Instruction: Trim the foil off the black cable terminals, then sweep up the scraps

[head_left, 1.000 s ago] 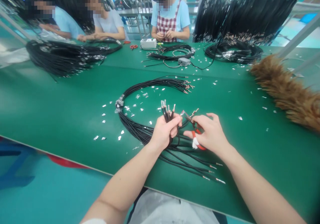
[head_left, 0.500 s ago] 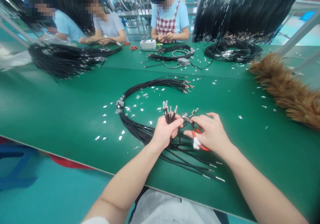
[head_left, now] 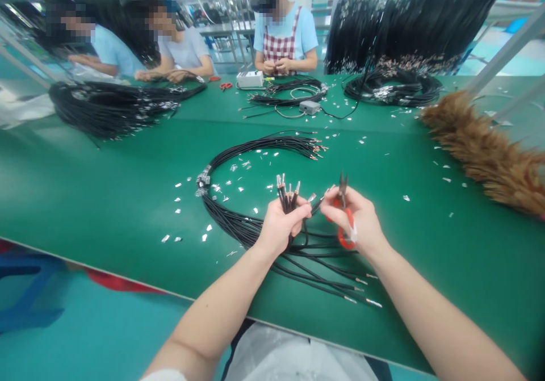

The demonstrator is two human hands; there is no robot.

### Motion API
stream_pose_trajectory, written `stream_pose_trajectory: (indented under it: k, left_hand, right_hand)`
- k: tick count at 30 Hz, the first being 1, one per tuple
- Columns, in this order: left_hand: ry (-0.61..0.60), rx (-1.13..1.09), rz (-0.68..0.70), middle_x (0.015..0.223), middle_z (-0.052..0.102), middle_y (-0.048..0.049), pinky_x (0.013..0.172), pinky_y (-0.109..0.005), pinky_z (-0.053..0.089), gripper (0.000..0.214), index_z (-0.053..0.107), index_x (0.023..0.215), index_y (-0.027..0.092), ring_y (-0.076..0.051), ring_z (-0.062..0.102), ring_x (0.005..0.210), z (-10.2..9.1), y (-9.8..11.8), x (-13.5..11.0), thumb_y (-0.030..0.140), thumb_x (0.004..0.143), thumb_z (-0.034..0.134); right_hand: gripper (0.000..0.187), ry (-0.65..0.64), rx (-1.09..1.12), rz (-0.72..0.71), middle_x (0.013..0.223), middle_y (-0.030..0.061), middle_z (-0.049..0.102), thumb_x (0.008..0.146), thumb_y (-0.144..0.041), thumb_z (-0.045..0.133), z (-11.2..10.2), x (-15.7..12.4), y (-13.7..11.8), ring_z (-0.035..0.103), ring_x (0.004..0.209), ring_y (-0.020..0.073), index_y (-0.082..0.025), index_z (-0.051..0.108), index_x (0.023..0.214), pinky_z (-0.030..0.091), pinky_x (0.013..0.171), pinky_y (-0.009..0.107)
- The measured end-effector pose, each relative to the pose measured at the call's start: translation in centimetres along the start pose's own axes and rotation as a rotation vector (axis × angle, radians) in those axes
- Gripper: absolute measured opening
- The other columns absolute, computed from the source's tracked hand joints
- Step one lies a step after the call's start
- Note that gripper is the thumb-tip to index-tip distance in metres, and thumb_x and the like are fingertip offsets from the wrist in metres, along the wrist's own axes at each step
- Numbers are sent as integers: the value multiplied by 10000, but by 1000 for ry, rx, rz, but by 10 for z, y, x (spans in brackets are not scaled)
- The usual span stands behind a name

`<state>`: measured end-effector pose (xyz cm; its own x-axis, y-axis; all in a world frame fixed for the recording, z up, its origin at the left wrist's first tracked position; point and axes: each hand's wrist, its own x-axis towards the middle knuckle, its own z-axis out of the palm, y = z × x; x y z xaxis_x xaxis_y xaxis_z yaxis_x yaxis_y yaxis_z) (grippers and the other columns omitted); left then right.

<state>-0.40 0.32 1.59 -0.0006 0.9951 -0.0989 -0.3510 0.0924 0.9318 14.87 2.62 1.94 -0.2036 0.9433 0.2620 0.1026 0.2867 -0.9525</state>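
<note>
My left hand [head_left: 283, 220] is closed around several black cables [head_left: 288, 200], their stripped ends pointing up. A small silvery foil piece [head_left: 312, 197] shows at its fingertips. Just to the right, my right hand [head_left: 357, 216] holds red-handled scissors [head_left: 346, 230] in the palm, blades up. Its thumb and forefinger meet at the end of a black cable; whether they pinch it is hard to see. The rest of the cable bundle [head_left: 230, 219] curves left, gathered by a silvery wrap [head_left: 203, 181]. Loose cable ends [head_left: 361, 297] lie below my hands.
Foil scraps are scattered over the green table [head_left: 140, 171]. Cable coils [head_left: 114, 105] lie at the far left and others [head_left: 392, 88] at the far right. A brown fluffy duster [head_left: 489, 154] lies on the right. Across the table sit several people, one in a checked apron [head_left: 279, 46].
My right hand has turned the scissors from pointing at the left hand to blades up, and its fingertips have come to the cable end. My left hand keeps its grip.
</note>
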Motion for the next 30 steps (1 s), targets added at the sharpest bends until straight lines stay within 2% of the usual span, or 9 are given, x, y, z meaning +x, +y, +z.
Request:
stream_pose_trajectory:
  k: [3, 7, 15, 21, 24, 26, 30]
  left_hand:
    - [-16, 48, -7, 530, 560, 31, 299, -161, 221, 227, 539, 700, 132, -9, 337, 300, 1, -4, -1, 284, 626, 690]
    - [-30, 105, 10, 520, 545, 34, 307, -167, 239, 230, 552, 699, 131, -17, 348, 309, 1, -8, -1, 303, 637, 692]
    - [-5, 199, 28, 510, 552, 26, 312, -171, 245, 242, 572, 674, 128, -20, 355, 310, 3, -11, -3, 335, 632, 690]
    - [-218, 76, -94, 549, 583, -1, 325, -175, 209, 244, 582, 723, 121, -12, 327, 312, -1, -8, -2, 346, 667, 657]
    - [-287, 35, -149, 554, 575, -5, 327, -171, 201, 232, 563, 679, 114, -4, 317, 315, -2, -5, 0, 327, 669, 654]
    - [-262, 36, -155, 562, 575, -6, 326, -166, 205, 228, 541, 657, 114, -1, 319, 320, -2, -4, 0, 306, 659, 664]
    - [-91, 48, -99, 550, 565, 20, 310, -161, 215, 244, 502, 683, 136, -11, 334, 313, 2, -8, 1, 264, 612, 698]
  right_hand:
    - [181, 70, 231, 85, 734, -19, 594, 671, -246, 648, 15, -2, -9, 566, 662, 124, -204, 541, 811, 469, 647, 285]
    - [144, 143, 274, 150, 681, -44, 536, 656, -204, 634, 24, -3, -15, 513, 575, 84, -196, 523, 748, 476, 595, 259]
    - [154, 117, 330, 172, 670, -51, 504, 639, -202, 607, 23, -3, -15, 480, 553, 75, -193, 476, 719, 454, 530, 234]
    - [191, 15, 444, 194, 622, -80, 478, 644, -180, 552, 24, -4, -12, 493, 436, 75, -221, 403, 756, 416, 438, 228]
    - [188, -14, 422, 180, 626, -78, 481, 660, -196, 574, 22, -3, -7, 507, 429, 77, -214, 419, 766, 426, 461, 239]
    - [181, -2, 350, 157, 630, -70, 482, 673, -216, 592, 20, -2, -4, 508, 452, 80, -208, 441, 772, 433, 492, 246]
    - [167, 113, 111, 58, 691, -39, 499, 675, -229, 617, 18, -1, -1, 515, 609, 101, -202, 479, 766, 444, 610, 258]
